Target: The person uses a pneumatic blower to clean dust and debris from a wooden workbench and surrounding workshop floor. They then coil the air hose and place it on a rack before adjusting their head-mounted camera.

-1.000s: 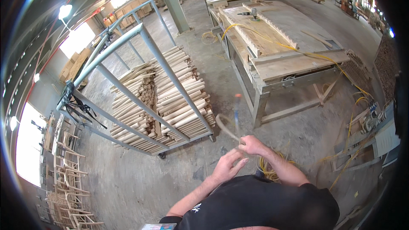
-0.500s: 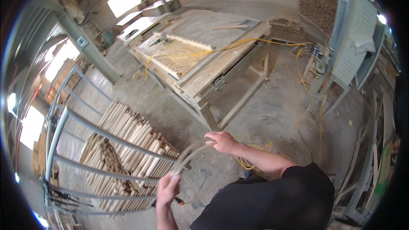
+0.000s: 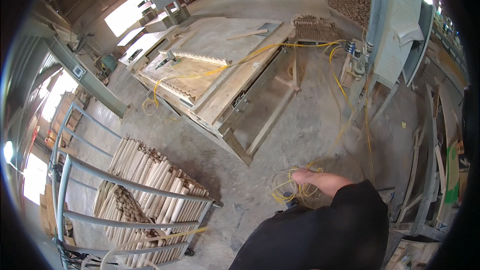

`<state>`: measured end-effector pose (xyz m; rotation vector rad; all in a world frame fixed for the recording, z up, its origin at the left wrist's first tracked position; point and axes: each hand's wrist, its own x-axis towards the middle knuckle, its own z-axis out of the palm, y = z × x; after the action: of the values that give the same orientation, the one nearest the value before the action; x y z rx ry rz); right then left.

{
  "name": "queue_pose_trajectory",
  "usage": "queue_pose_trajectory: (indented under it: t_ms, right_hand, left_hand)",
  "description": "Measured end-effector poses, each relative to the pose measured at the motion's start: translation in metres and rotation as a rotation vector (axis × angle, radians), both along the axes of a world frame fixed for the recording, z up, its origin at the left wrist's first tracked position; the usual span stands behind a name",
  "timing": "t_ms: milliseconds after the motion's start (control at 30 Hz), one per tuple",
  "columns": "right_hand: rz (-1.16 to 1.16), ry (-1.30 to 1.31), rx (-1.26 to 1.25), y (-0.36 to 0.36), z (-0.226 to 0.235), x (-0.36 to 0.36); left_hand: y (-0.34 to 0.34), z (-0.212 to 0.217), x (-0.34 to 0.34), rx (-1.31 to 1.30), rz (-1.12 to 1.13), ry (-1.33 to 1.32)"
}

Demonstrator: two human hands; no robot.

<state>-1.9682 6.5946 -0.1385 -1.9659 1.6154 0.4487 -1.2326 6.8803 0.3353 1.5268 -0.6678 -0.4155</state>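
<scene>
R hand (image 3: 301,176) seen over yellow hose coil (image 3: 291,188), forearm (image 3: 325,183) slanting fwd & left — can't tell if it's grasping.

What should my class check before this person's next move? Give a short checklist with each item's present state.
1. Left hand in sight: not ok, outside the picture.
2. Right hand gripping the coiled yellow hose: cannot tell, they only visibly overlap.
3. Hose coil off the floor: not ok, it lies there.
4. Wooden rods stacked within the metal cart: ok.
5. Power tool set down: ok, on the workbench.
</scene>
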Motion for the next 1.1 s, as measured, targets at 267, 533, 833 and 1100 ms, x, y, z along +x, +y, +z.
queue_pose_trajectory:
  t_ms: [267,533,833,1100]
  right_hand:
    - [0.900,-0.432,-0.205,-0.005,0.182,0.180]
    - [0.253,-0.761,-0.356,-0.024,0.311,0.162]
    - [0.004,-1.039,-0.501,0.015,0.273,0.182]
    - [0.216,-1.036,-0.251,0.028,0.235,0.174]
  left_hand:
    - [-0.225,-0.061,-0.307,0.263,-0.997,-0.578]
    - [-0.252,-0.197,-0.282,0.682,-1.179,0.018]
    - [-0.284,-0.201,-0.309,0.320,-0.796,0.781]
    - [-0.293,-0.085,-0.333,0.164,-0.841,0.774]
